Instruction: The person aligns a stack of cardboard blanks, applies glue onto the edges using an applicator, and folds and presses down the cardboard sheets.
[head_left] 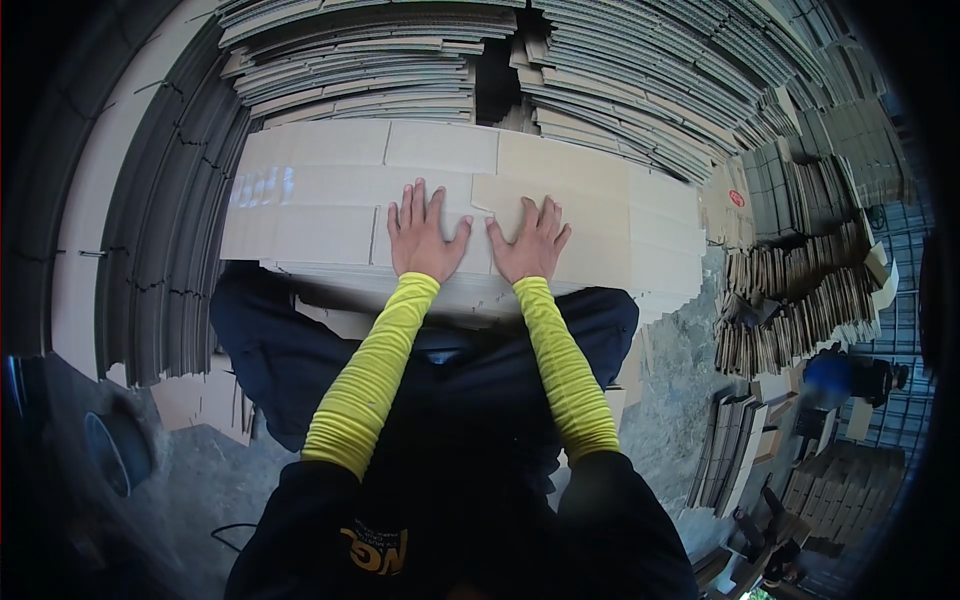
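Flat cardboard sheets lie in a low stack across the front of my lap, with slots and flaps cut into the top one. My left hand rests flat on the top sheet, fingers spread. Beside it, a little to the right, my right hand also lies palm down with its fingers apart. Neither hand grips anything. Both forearms wear yellow sleeves.
Tall piles of flat cardboard rise behind the stack. Tied bundles stand on the left. A round tub sits on the concrete floor at lower left. More cardboard piles stand on the right.
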